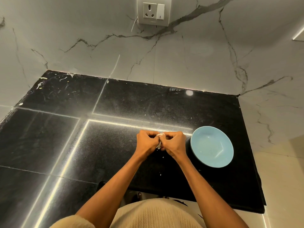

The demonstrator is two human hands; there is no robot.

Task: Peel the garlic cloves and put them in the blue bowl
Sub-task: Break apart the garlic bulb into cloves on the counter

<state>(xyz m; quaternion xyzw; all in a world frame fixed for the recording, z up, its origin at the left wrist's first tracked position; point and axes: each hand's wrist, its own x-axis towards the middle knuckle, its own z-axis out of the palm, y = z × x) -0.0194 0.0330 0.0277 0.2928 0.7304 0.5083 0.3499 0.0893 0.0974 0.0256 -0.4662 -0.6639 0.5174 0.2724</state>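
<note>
My left hand and my right hand meet over the black counter, fingers curled, both pinching a white papery garlic between them. Most of the garlic is hidden by my fingers; a strip of loose skin hangs below it. The blue bowl stands just to the right of my right hand, with nothing visible inside it.
Small white flakes of garlic skin lie on the black counter below my hands. A marble wall with a socket plate rises behind. The counter ends in a wall at the right, past the bowl.
</note>
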